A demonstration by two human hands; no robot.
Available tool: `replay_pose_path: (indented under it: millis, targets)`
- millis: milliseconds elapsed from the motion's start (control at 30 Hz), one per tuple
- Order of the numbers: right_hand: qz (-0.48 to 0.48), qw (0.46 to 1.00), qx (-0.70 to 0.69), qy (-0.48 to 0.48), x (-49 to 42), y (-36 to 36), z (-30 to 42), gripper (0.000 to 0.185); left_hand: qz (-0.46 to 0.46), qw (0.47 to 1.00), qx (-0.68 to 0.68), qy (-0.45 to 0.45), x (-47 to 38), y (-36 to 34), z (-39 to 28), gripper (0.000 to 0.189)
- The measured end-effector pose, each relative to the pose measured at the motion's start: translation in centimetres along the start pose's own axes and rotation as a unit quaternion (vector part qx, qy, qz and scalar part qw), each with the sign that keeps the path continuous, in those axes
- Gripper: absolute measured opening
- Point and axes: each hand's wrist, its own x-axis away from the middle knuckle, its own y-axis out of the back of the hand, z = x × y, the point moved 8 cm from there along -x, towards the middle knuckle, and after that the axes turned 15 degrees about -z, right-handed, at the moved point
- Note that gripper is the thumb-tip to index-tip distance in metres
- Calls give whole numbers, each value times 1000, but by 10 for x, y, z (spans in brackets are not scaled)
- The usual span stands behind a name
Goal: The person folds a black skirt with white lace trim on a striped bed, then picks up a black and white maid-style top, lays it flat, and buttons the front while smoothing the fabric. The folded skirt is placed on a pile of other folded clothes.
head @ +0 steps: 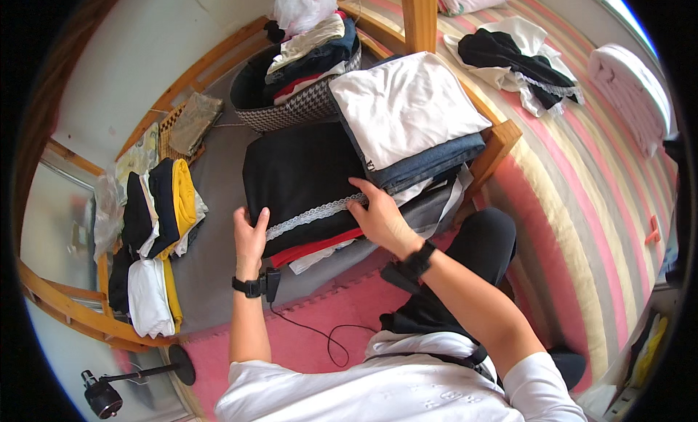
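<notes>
A folded black garment with a white lace trim [305, 166] lies on top of a stack of clothes, above a red folded piece [313, 247]. My left hand [252, 231] rests at the stack's left edge, thumb apart from the fingers. At the lace's right end is my right hand [376, 209], its thumb and forefinger touching the black cloth. Right beside it, a folded white shirt [409, 111] lies on folded blue denim [431, 160]. The undersides of both stacks are partly hidden.
A houndstooth fabric basket [305, 103] full of clothes stands behind. Folded clothes [158, 215] line the left side near a wooden rail [82, 318]. On the right, a striped bed [551, 204] holds a loose black-and-white garment [507, 62] and a rolled quilt [627, 95]. A wooden post [499, 144] stands between.
</notes>
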Motion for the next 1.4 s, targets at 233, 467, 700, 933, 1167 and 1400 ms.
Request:
replay_pose_path:
  millis: [233,467,700,933,1167,1400]
  targets:
    - [-15,912,150,381,56,-12,76,60,66,851,-211,-477,7,-29,-105,67]
    - [91,882,284,363,55,-41,17,82,259,865,-317,-290,-17,-99,-30,84]
    - [118,904,208,355,66,-14,5,77,244,877,-320,-262,-27,-103,-3,85]
    - [203,968,31,145,118,152,-43,61,182,861,-381,-284,-31,-102,4,75]
    - [-102,991,76,-37,199,431,-120,43,174,840,-421,-294,61,-82,-67,59]
    - [-402,887,45,-221,293,592,-209,35,324,889,58,-320,257,-146,-283,42]
